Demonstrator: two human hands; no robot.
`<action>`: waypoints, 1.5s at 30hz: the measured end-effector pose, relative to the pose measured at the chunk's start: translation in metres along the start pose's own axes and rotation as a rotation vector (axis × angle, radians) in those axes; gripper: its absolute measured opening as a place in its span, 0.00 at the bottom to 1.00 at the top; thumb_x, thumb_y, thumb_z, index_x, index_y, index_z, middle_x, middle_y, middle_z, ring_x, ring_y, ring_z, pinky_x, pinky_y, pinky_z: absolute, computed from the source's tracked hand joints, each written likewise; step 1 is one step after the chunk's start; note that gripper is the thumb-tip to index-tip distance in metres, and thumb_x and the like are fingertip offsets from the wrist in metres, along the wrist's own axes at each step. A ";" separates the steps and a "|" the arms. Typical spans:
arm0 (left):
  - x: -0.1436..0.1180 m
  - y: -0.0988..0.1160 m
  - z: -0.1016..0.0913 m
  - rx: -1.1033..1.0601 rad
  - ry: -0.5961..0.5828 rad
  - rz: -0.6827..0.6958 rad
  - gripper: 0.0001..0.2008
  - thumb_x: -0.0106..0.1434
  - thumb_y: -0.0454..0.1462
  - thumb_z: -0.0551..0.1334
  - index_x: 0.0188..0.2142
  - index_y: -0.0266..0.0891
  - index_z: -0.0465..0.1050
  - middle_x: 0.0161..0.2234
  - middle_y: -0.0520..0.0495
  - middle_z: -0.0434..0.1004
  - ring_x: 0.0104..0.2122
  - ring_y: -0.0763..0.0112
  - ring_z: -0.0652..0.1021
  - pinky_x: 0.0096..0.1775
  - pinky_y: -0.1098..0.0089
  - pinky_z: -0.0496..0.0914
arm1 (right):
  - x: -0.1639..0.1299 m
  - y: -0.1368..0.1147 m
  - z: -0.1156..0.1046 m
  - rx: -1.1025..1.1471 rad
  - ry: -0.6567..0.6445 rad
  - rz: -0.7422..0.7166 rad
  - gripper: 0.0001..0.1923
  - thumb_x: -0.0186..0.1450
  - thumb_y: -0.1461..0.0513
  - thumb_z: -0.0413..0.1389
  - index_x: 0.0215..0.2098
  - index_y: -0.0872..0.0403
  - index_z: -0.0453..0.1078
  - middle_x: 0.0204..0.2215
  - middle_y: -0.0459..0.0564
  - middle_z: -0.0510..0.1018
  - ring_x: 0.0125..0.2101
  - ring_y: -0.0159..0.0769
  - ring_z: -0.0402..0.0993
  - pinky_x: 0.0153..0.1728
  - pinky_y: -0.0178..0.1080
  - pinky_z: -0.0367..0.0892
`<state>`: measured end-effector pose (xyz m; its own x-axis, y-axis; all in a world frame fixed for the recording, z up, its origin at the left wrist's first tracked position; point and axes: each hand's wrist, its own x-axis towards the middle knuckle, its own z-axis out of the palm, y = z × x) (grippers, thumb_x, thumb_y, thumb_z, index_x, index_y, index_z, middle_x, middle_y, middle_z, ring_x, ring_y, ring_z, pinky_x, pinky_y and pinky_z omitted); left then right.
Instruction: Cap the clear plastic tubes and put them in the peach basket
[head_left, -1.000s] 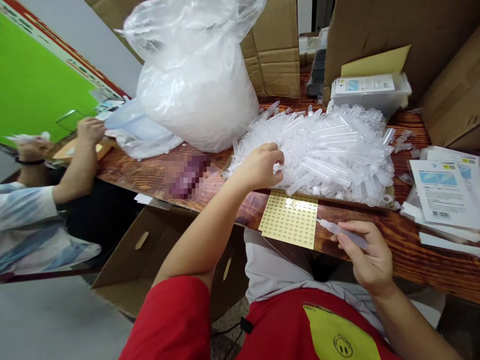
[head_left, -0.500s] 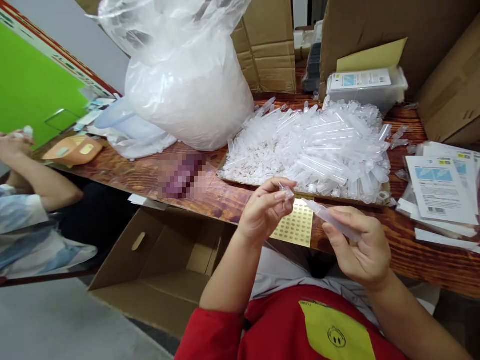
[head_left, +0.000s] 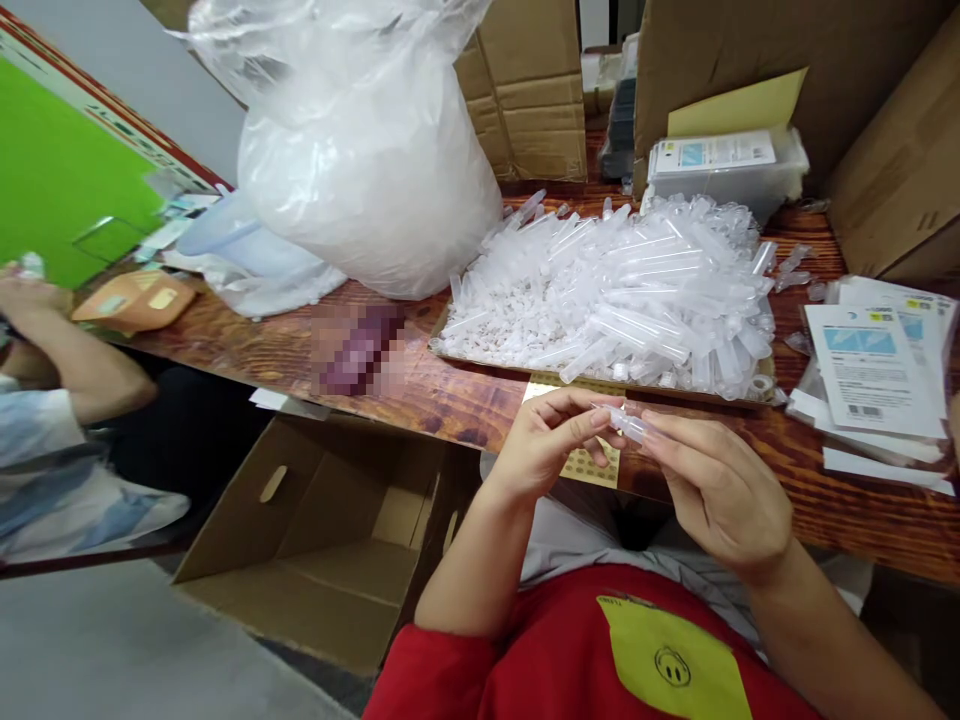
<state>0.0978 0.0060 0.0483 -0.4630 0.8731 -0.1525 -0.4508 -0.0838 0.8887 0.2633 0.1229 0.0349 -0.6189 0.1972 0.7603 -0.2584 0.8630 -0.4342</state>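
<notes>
Head view, lower centre of frame: a small clear tube (head_left: 628, 424) is pinched at both ends, left hand (head_left: 544, 445) fingers closed on its tip, right hand (head_left: 712, 490) fingers clamped round its body, just above yellow sticker sheet (head_left: 581, 463) at table (head_left: 450, 395) edge.

A small clear plastic tube (head_left: 628, 424) lies nearly level, pinched between the fingertips of both hands, just above the counter's (head_left: 465, 395) near edge.

The heap of clear, glossy plastic tubes (head_left: 645, 290) lies on a varnished, dark-grained wooden table (head_left: 450, 395); beside it stand a crinkled translucent plastic bag (head_left: 360, 150) and matt brown cardboard boxes (head_left: 532, 90).
</notes>
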 end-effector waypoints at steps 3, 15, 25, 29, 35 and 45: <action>0.000 -0.004 -0.002 0.022 -0.028 0.055 0.16 0.55 0.44 0.79 0.38 0.38 0.86 0.30 0.46 0.83 0.27 0.70 0.82 0.29 0.73 0.78 | -0.004 -0.002 0.001 -0.022 0.031 0.160 0.19 0.73 0.68 0.60 0.60 0.50 0.71 0.46 0.53 0.85 0.45 0.41 0.85 0.47 0.40 0.80; -0.004 -0.019 0.016 0.032 0.067 -0.020 0.21 0.50 0.48 0.81 0.36 0.36 0.85 0.32 0.45 0.85 0.30 0.67 0.84 0.37 0.67 0.84 | -0.016 0.006 0.000 -0.107 0.109 0.235 0.15 0.74 0.69 0.56 0.56 0.48 0.72 0.40 0.50 0.82 0.37 0.38 0.82 0.39 0.39 0.78; -0.009 -0.018 0.018 0.039 0.133 -0.023 0.23 0.48 0.49 0.82 0.35 0.35 0.84 0.32 0.45 0.85 0.29 0.65 0.85 0.38 0.65 0.84 | -0.026 0.002 -0.004 0.113 0.000 0.477 0.06 0.77 0.63 0.54 0.50 0.49 0.72 0.26 0.43 0.78 0.23 0.33 0.75 0.25 0.34 0.71; -0.010 -0.023 0.020 0.026 0.125 -0.036 0.22 0.50 0.50 0.81 0.35 0.36 0.83 0.29 0.46 0.85 0.30 0.64 0.86 0.37 0.66 0.84 | -0.024 0.005 -0.005 0.028 -0.005 0.316 0.08 0.74 0.62 0.58 0.51 0.49 0.73 0.29 0.46 0.78 0.26 0.35 0.75 0.28 0.36 0.72; -0.020 -0.020 0.020 0.368 0.092 0.300 0.11 0.63 0.44 0.73 0.39 0.39 0.85 0.34 0.43 0.87 0.31 0.64 0.85 0.35 0.68 0.81 | -0.013 -0.003 -0.010 0.138 0.004 0.461 0.09 0.77 0.60 0.53 0.45 0.50 0.76 0.30 0.48 0.80 0.29 0.35 0.78 0.30 0.35 0.72; -0.021 0.026 0.005 0.663 -0.028 0.595 0.06 0.66 0.36 0.70 0.41 0.39 0.85 0.36 0.43 0.87 0.34 0.65 0.85 0.37 0.69 0.80 | 0.027 -0.010 -0.010 0.758 -0.265 1.046 0.27 0.68 0.36 0.59 0.40 0.50 0.68 0.21 0.41 0.65 0.20 0.29 0.59 0.20 0.31 0.58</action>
<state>0.0999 -0.0120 0.0764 -0.4570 0.7856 0.4172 0.3969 -0.2396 0.8860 0.2567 0.1245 0.0650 -0.8820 0.4368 -0.1767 0.1325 -0.1300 -0.9826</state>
